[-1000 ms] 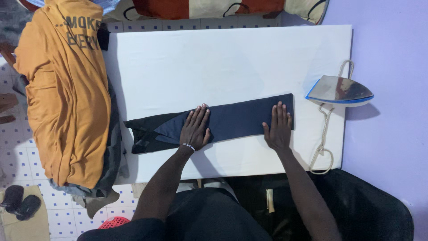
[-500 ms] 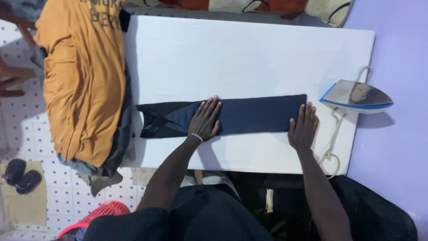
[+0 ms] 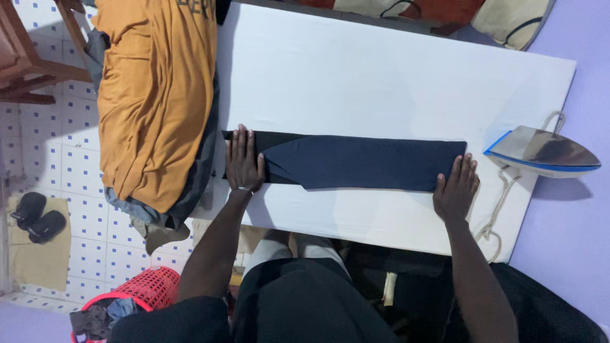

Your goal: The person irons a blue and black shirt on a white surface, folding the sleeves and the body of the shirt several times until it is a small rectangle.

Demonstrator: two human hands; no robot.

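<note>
Folded dark cloth strip point(image 3: 362, 162) lay lengthwise on white board point(image 3: 381, 82). Left hand point(image 3: 244, 160) flat, fingers spread, pressed cloth's left end. Right hand point(image 3: 456, 189) flat at right end. 2 hands well apart. Iron point(image 3: 540, 151) rested just right of the cloth.

Iron point(image 3: 541, 150): we see it standing on its heel at the right edge of the white padded board point(image 3: 381, 70), soleplate facing up, blue rim around it.
Cord point(image 3: 499, 206): we follow a pale braided cord from the iron down along the board's right edge, looping near its near right corner.
Orange shirt point(image 3: 155, 95): we find it draped over the board's left edge, on top of grey clothes point(image 3: 175, 213).
Red basket point(image 3: 143, 289): on the tiled floor off the near left corner, with clothes inside.
Black shoes point(image 3: 37, 217): we spot the pair on a tan mat point(image 3: 38, 257) at far left.
Wooden chair point(image 3: 28, 54): partly visible at the upper left.
</note>
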